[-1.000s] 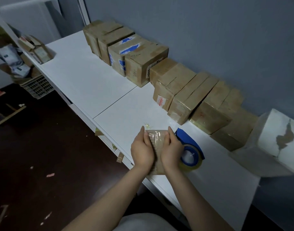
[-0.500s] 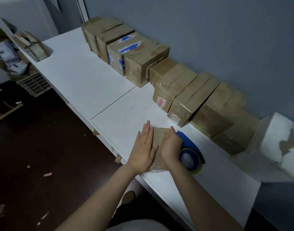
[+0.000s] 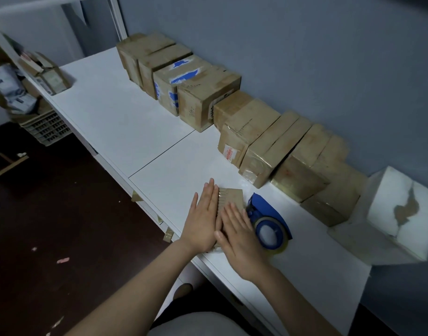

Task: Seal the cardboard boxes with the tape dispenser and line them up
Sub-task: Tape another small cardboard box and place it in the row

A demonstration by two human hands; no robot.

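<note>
A small flat cardboard box lies on the white table near its front edge. My left hand lies flat on the box's left side with straight fingers. My right hand presses flat on the box's near right part, fingers spread. Both hands hide most of the box. A blue tape dispenser with a clear tape roll sits just right of my right hand, touching the box's right side.
A row of several sealed brown boxes runs along the blue wall from far left to right. A white box with a torn patch ends the row at the right. An open box sits at the table's far left corner.
One second ago both hands gripped the box's sides. They have since flattened on top of it, and my right hand has now spread out and slid toward me.
</note>
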